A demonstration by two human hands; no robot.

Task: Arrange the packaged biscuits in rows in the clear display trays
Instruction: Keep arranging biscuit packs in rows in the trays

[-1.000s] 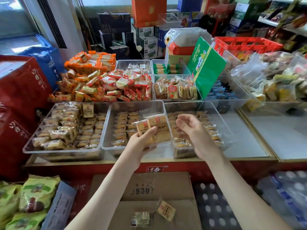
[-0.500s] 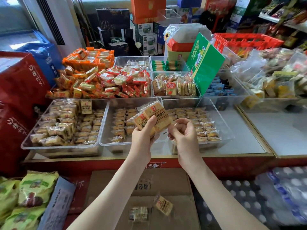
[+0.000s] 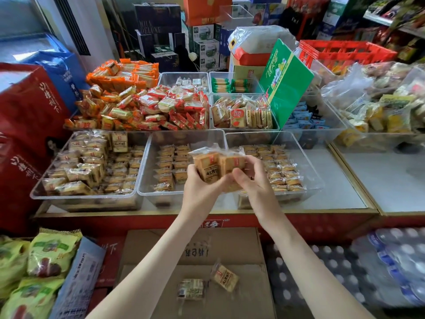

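Holding a small bunch of biscuit packets [image 3: 215, 165] with both hands, above the seam between the middle tray [image 3: 158, 199] and the right tray [image 3: 316, 173]; left hand [image 3: 199, 189] grips the bunch from the left, thumb on the front packet; right hand [image 3: 255, 183] has its fingers curled round the right side; middle tray holds short rows of packets in its left half; right tray holds rows along its middle; left tray [image 3: 85, 196] is loosely piled; two loose packets [image 3: 224, 278] lie on the cardboard box [image 3: 230, 245] in the foreground.
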